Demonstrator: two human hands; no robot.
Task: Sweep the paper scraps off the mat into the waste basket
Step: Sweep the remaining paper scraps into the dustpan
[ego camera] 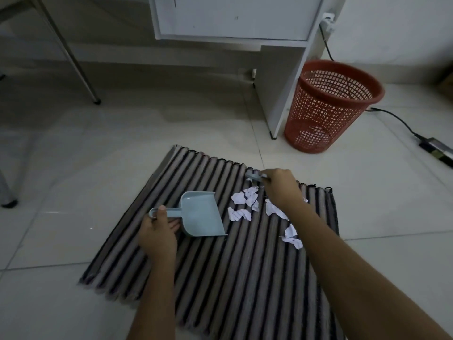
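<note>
Tiled floor (98, 148): striped mat (220, 278), centre. White paper scraps (242, 204) scattered on mat's right half. Left hand (158, 231) grips handle of pale blue dustpan (201, 214), mouth facing scraps. Right hand (282, 186) closed on small grey brush (253, 176), mostly hidden. Red mesh waste basket (328, 106) stands upright beyond mat, beside white desk (277, 89).

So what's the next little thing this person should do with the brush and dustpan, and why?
Probably drag the small grey brush in the right hand toward the pale blue plastic dustpan, which the left hand holds by its handle. The torn white paper scraps lie on the striped mat between brush and pan, whose open mouth faces them.
</note>
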